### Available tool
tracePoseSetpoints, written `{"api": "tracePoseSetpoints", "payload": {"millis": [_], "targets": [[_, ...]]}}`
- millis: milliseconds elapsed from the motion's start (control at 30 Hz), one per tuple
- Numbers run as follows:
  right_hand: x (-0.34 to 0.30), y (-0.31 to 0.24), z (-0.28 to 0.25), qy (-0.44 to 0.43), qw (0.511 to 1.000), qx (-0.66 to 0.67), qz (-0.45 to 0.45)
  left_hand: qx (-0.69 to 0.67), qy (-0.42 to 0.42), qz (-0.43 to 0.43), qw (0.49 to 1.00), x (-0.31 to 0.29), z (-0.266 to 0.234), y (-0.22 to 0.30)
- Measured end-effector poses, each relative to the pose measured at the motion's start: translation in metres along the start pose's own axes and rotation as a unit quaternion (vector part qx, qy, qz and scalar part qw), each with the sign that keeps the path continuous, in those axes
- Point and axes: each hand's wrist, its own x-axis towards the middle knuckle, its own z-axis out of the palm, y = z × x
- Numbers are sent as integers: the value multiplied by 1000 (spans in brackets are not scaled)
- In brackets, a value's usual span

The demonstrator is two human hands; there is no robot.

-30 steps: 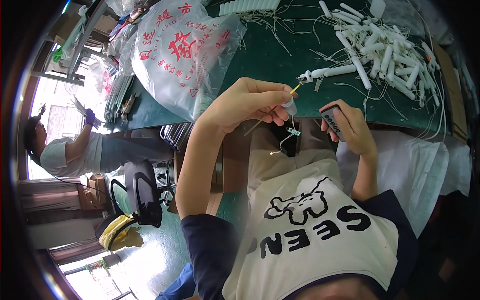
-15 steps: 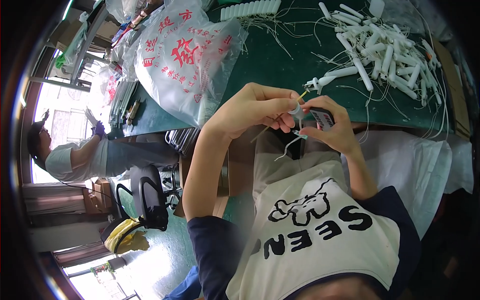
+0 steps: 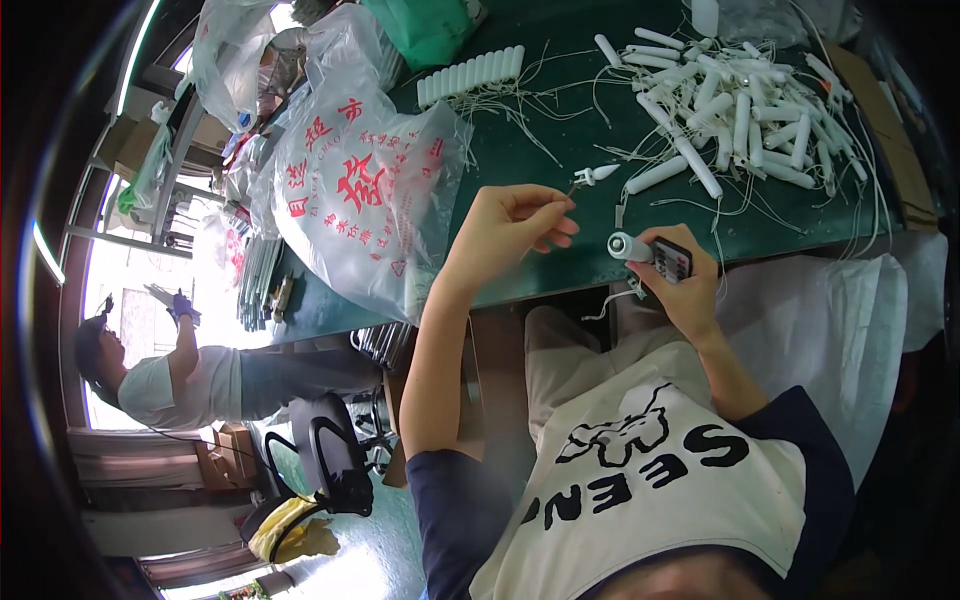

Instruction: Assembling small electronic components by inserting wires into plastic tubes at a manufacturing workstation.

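My left hand (image 3: 515,230) is held over the front of the green table with thumb and forefinger pinched together. A tiny dark tip shows at the pinch; what it belongs to I cannot make out. Just beyond those fingertips is a small white pointed piece (image 3: 598,174) with a metallic end. My right hand (image 3: 685,285) is closed round a small black remote control (image 3: 671,260) with pale buttons, together with a white tube (image 3: 628,247) whose round end faces up. A thin white wire (image 3: 603,308) with a small greenish part hangs below this hand.
White tubes with thin wires lie heaped (image 3: 745,115) at the right, and a row of them (image 3: 470,76) stands further back. A printed clear plastic bag (image 3: 355,190) takes up the left side. A person (image 3: 180,375) works at far left, near a black chair (image 3: 330,465).
My left hand has drawn away from my right hand, and the thin yellowish stick no longer shows. My right hand has turned, so the tube's end and the remote's buttons show. The view has shifted.
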Motion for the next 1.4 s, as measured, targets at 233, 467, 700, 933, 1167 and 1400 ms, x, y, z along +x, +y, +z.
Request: {"api": "tracePoseSetpoints", "payload": {"millis": [233, 467, 700, 933, 1167, 1400], "targets": [[1, -4, -7, 28, 999, -10, -37, 262, 173, 38, 949, 33, -1, -54], [5, -12, -9, 73, 990, -85, -88, 309, 204, 96, 924, 25, 5, -48], [11, -27, 4, 101, 949, -244, -171, -168, -7, -187, 968, 3, 40, -12], [10, -24, 6, 96, 946, -261, -167, -75, -49, -214, 973, 8, 39, -25], [17, -16, -5, 119, 954, -227, -155, -110, -59, -226, 966, 8, 36, -29], [22, -20, -1, 112, 938, -267, -191, -118, -19, -259, 958, 23, 44, -29]]}}
